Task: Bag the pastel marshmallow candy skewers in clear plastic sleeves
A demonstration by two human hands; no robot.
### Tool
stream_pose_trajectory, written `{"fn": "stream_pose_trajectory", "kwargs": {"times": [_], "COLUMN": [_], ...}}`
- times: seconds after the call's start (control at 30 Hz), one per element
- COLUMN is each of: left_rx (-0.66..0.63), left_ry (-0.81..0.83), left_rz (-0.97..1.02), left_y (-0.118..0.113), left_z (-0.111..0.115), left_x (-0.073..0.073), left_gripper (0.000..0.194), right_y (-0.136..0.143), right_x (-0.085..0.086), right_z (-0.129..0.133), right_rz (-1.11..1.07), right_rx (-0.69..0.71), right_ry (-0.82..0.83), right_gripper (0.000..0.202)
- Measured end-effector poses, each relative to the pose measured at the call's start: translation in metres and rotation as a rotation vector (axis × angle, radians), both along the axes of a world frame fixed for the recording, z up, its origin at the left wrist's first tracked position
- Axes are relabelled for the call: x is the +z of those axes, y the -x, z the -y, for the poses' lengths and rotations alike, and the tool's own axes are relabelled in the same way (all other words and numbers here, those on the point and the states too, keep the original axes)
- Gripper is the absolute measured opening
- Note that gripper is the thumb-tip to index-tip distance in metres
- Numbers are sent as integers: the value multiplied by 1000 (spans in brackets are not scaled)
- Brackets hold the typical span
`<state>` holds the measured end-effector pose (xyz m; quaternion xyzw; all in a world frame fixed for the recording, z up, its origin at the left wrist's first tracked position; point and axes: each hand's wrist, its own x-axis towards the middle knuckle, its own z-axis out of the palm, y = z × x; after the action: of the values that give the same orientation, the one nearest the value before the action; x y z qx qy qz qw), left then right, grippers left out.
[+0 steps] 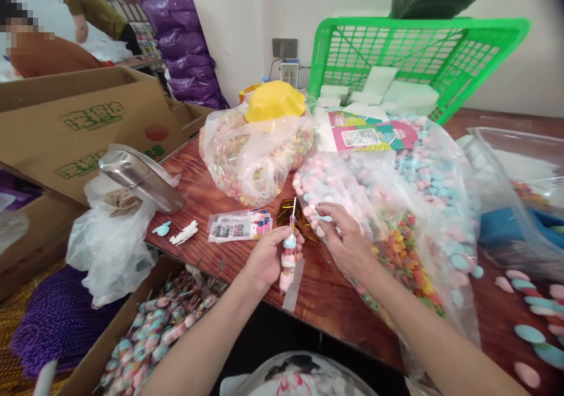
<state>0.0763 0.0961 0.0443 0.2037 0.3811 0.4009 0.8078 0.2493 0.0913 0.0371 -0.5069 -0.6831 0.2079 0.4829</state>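
My left hand (268,258) is closed around a marshmallow skewer (288,262), a column of pink, white and blue pieces in a clear wrapper. Its white stick points up and away from me, and a clear strip of the wrapper hangs beside the lower end. Just to the right, my right hand (348,240) hovers by the marshmallow bag (339,181) with thumb and forefinger apart; nothing shows between them. Shiny gold twist ties (308,231) lie on the table between the hands. Printed plastic sleeves (240,227) rest left of the skewer.
A carton of finished skewers (150,331) stands below the table edge at left. Behind are a candy bag (247,167) topped by a yellow bowl (275,102) and a green basket (423,23). A steel flask (141,181) leans at left. Gummies (403,237) and loose marshmallows (529,332) are at right.
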Motion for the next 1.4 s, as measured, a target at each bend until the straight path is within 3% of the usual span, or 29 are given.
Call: {"fn": "stream_pose_trajectory", "kwargs": {"times": [0.07,0.2,0.37,0.57,0.7,0.8,0.9,1.0,1.13,1.27,1.4], "left_rx": [-56,-167,-242,-233,-188,-133,-44,7,-2,21,36], "left_ry": [-43,-179,-289,-357,-326,-296,-294,-301,-227,-190,-187], "left_rz": [-15,-122,-294,-343,-318,-289,-264,-270,-308,-324,-302], "left_y": [1,0,-4,-13,-25,-31,-29,-18,1,9,12], "left_z": [5,23,39,47,49,47,43,41,44,52,62], "left_x": [4,12,18,16,7,4,6,7,2,0,2], "left_gripper": [16,24,32,35,32,29,27,24,24,23,23], "right_y": [0,0,-3,-15,-22,-30,-40,-52,-55,-48,-47], "right_x": [8,17,28,33,24,20,17,9,-10,-27,-35], "right_z": [0,3,20,52,65,75,96,125,152,154,153], "right_rz": [-64,-163,-245,-474,-541,-322,39,288,565,700,617], "right_rx": [30,188,363,259,109,41,81,171,111,118,73], "right_ry": [100,327,513,616,528,441,370,423,455,293,156], "right_gripper": [20,32,32,36,35,25,12,11,16,19,20]}}
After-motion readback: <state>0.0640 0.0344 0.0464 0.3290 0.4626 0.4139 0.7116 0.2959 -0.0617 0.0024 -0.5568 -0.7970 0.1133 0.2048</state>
